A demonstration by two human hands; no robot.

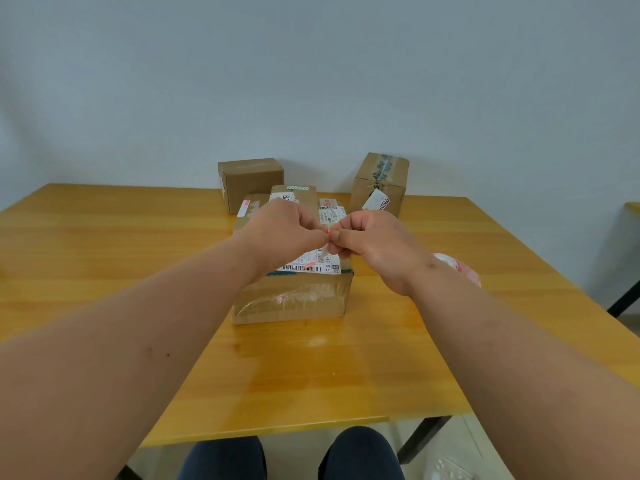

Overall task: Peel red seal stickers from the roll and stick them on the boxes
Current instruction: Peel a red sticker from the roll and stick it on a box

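Both hands meet just above the nearest box point(292, 296), which sits on the wooden table point(104, 258); the left hand point(280, 233) and the right hand point(374, 244) are curled, fingertips pinched together on a small red sticker point(328, 232), of which only a sliver shows between them. The roll point(457, 266) lies to the right of that box, partly hidden behind the right wrist. Three more boxes stand behind it, toward the wall. The sticker looks thin, light and floppy, likely to curl and cling to skin, so it is best held by one bare edge and laid flat on the box top, pressing from that edge outward
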